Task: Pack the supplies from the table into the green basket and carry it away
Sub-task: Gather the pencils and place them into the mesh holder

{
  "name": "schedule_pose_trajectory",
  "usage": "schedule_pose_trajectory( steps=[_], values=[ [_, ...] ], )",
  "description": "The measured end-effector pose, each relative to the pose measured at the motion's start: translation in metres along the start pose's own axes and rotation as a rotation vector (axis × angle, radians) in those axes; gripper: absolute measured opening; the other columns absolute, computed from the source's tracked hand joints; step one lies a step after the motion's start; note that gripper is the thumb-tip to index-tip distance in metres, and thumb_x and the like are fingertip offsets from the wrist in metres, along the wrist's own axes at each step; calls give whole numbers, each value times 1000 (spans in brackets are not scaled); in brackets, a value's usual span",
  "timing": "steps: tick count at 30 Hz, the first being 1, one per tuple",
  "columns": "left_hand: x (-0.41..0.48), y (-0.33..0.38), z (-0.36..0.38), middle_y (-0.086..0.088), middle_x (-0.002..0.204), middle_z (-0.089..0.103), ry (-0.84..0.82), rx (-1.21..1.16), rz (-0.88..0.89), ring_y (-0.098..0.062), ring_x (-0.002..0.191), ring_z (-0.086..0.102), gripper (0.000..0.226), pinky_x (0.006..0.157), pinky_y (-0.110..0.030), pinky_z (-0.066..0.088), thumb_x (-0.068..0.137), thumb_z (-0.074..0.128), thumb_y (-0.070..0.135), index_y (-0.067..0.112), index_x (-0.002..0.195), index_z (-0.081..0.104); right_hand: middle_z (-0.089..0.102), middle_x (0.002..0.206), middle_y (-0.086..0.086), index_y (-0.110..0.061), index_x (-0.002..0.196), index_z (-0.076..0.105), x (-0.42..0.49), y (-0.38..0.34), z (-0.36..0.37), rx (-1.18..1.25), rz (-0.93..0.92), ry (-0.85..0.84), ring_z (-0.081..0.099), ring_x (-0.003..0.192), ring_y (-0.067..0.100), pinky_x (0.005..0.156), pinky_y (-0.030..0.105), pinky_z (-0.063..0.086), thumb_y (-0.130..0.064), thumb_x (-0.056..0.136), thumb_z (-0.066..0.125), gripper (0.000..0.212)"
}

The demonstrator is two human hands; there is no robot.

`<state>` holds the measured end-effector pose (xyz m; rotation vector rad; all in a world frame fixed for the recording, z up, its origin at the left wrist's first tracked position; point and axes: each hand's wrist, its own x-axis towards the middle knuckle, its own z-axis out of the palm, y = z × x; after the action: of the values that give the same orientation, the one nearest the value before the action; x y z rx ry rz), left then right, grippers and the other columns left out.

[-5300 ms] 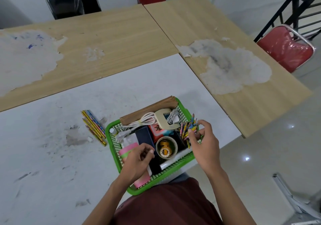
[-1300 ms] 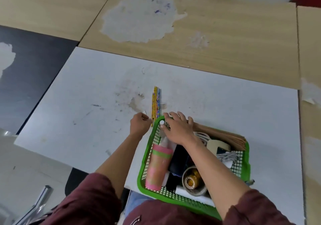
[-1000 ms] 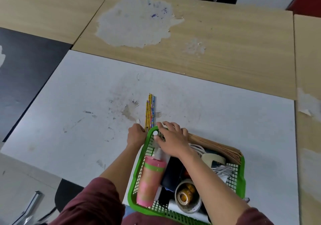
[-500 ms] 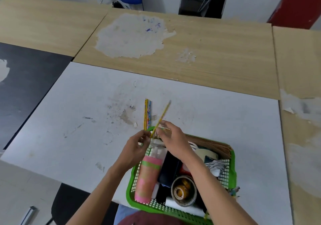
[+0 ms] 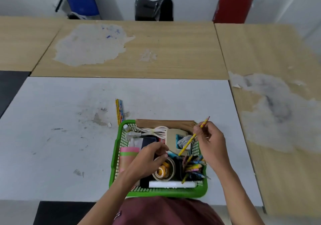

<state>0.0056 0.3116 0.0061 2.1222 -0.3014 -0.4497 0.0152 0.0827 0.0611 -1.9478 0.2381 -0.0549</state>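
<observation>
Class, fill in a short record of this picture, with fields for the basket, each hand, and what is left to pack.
basket: green basket at the near edge of the white table, full of supplies
right hand: right hand pinches a yellow pencil, tilted, lower end over the basket
left hand: left hand above the tape roll, fingers loosely curled, nothing seen in it
left to pack: pencils on the table by the basket's far left corner

Readable text: none.
Shirt [image 5: 166, 212]: small pale mark [image 5: 118, 214] near its left hem, too blurred to read.
Yellow pencil [image 5: 192, 137]: dotted print, no letters legible.
Pencils [image 5: 119, 110] on the white counter [image 5: 60, 137]: coloured print, illegible.
Far wooden counter [image 5: 173, 54]: blue scribbles [image 5: 111, 33], no characters.
</observation>
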Motion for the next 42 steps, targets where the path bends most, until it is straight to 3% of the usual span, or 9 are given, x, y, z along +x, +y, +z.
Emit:
schedule_pose_trajectory(
  steps=[7, 12, 18, 22, 27, 31, 35, 38, 42],
  values=[
    [-7, -11, 14, 12, 102, 64, -98, 149, -36, 0, 94, 61, 17, 83, -17, 49, 93, 63, 26, 24, 110, 64, 62, 71, -5, -25, 88, 61, -41, 16, -5, -138, -5, -6, 58, 64, 12, 60, 32, 49, -41, 97, 58, 19],
    [-16, -12, 9, 15, 101, 66, -57, 162, -43, 2, 92, 61, 16, 77, -12, 47, 93, 63, 22, 26, 109, 66, 62, 84, -9, -31, 95, 65, -51, 29, 5, -282, 18, -77, 61, 83, 11, 74, 40, 54, -49, 93, 60, 19],
    [-22, -18, -8, 18, 93, 65, 32, 133, -80, 6, 85, 60, 10, 70, -11, 46, 96, 60, 25, 29, 105, 63, 57, 106, -23, -37, 116, 59, -44, 15, 19, -273, -62, -32, 48, 103, 4, 84, 17, 41, -38, 88, 72, 30],
    [-23, -25, -31, 16, 94, 67, 164, 83, -122, 4, 84, 60, 10, 69, -10, 45, 96, 60, 20, 28, 100, 64, 58, 107, -20, -25, 115, 65, -22, -5, 46, -350, -208, -74, 48, 103, 2, 90, 29, 48, -27, 90, 70, 26],
    [-24, -41, -63, 13, 85, 68, 415, -19, -236, 0, 76, 60, 13, 63, -7, 41, 93, 60, 12, 23, 94, 67, 67, 116, -11, -25, 121, 65, 8, -36, 97, -464, -310, -349, 59, 109, 8, 94, 23, 43, -30, 95, 63, 26],
    [-18, -63, -85, 2, 81, 67, 540, -80, -392, -1, 63, 60, 10, 55, -9, 41, 94, 58, 10, 15, 94, 66, 61, 127, -3, -22, 132, 57, 34, -51, 151, -576, -321, -584, 55, 121, 17, 100, 35, 46, -36, 97, 59, 38],
    [-5, -86, -100, 3, 83, 66, 616, -91, -527, -14, 76, 61, 12, 69, -28, 46, 93, 56, 13, 15, 96, 67, 48, 151, -2, -23, 143, 47, 62, -46, 206, -701, -253, -699, 26, 149, 24, 122, 49, 16, -44, 100, 50, 48],
    [4, -104, -111, 2, 82, 65, 591, -69, -588, -17, 77, 60, 11, 71, -30, 47, 94, 56, 15, 13, 97, 67, 51, 148, -3, -29, 143, 46, 81, -28, 232, -780, -154, -749, 34, 144, 26, 118, 57, 15, -44, 105, 35, 43],
    [17, -127, -123, 1, 79, 63, 507, -27, -683, -17, 72, 58, 9, 63, -28, 44, 93, 56, 16, 12, 95, 64, 60, 137, -6, -38, 140, 50, 93, -18, 243, -863, -145, -723, 49, 128, 23, 101, 50, 27, -31, 107, 28, 40]
  ],
)
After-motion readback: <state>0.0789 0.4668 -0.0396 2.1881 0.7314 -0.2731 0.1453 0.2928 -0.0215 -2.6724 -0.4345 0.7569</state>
